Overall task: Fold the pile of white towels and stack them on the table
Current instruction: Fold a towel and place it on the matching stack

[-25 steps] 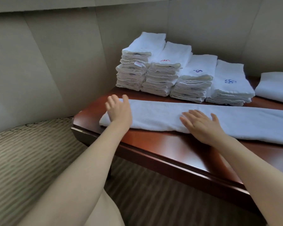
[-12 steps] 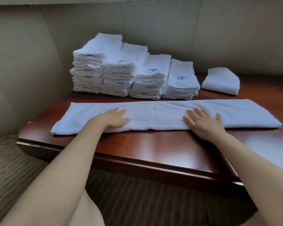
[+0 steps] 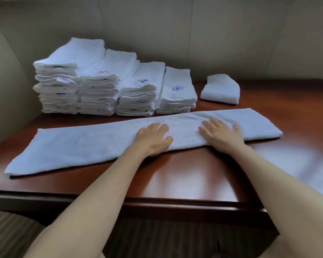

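So there's a long white terry towel folded into a narrow strip (image 3: 101, 146) lying across the middle of the frame on a glossy reddish-brown wooden table (image 3: 185, 175), running from lower left up to the right. Both hands are flat on it near the center: the left hand (image 3: 153, 140) and the right hand (image 3: 222, 135), fingers straight and spread, pressing down, not gripping anything. In the upper left sit four stacks of folded white towels (image 3: 108, 86), stepping down in height toward the right, a few with red or blue embroidery on top. Just right of them lies a single small folded white towel (image 3: 221, 90). Beige padded wall panels (image 3: 213, 34) behind.
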